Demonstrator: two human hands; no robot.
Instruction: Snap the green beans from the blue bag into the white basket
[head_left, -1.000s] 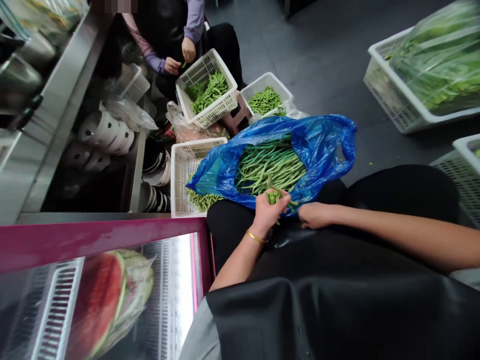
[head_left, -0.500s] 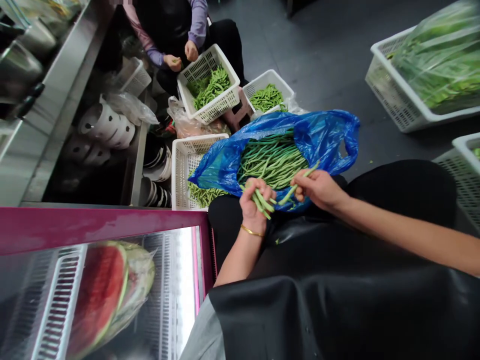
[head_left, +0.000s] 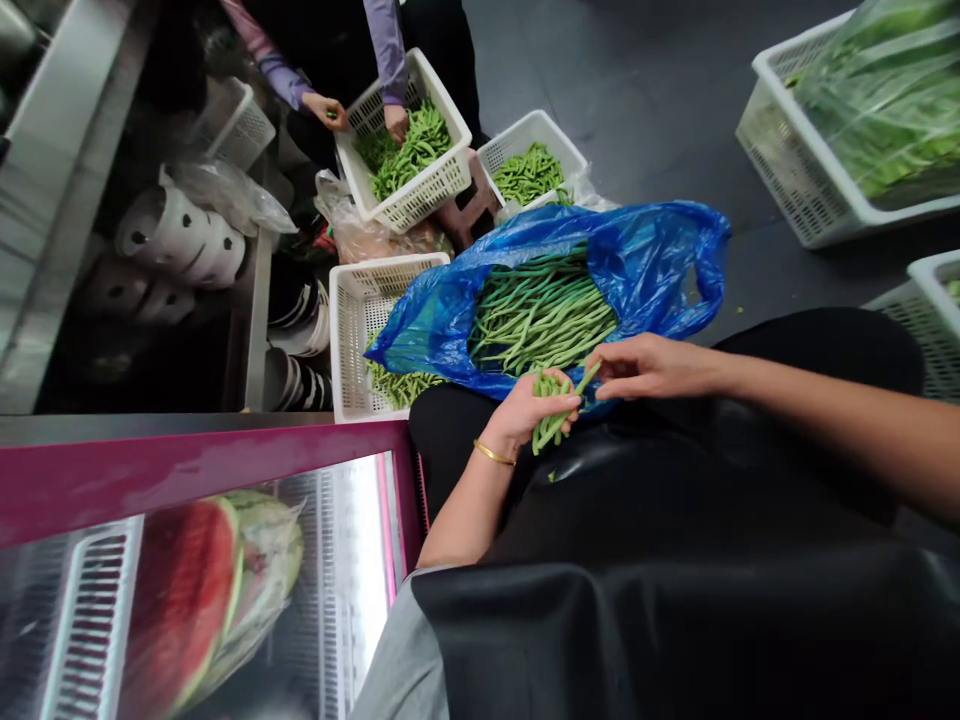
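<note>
My left hand is closed around a small bunch of snapped green bean pieces, whose ends stick out past the fingers. Right beside it, the fingertips of my right hand pinch a piece of green bean that slants down toward the bunch. Both hands are over the near edge of a blue plastic bag, which lies open across my lap. Long whole green beans fill the bag's opening. A white basket with broken beans is left of the bag, partly covered by it.
Across from me a co-worker's hands are at a white basket of bean pieces. Another bean basket stands beyond the bag. At right is a crate of bagged greens. A glass-topped cooler holding watermelon is at left.
My left hand has turned and moved right, bringing its bunch next to my right hand's bean. The co-worker's one hand has reached down into the basket. The view has shifted slightly.
</note>
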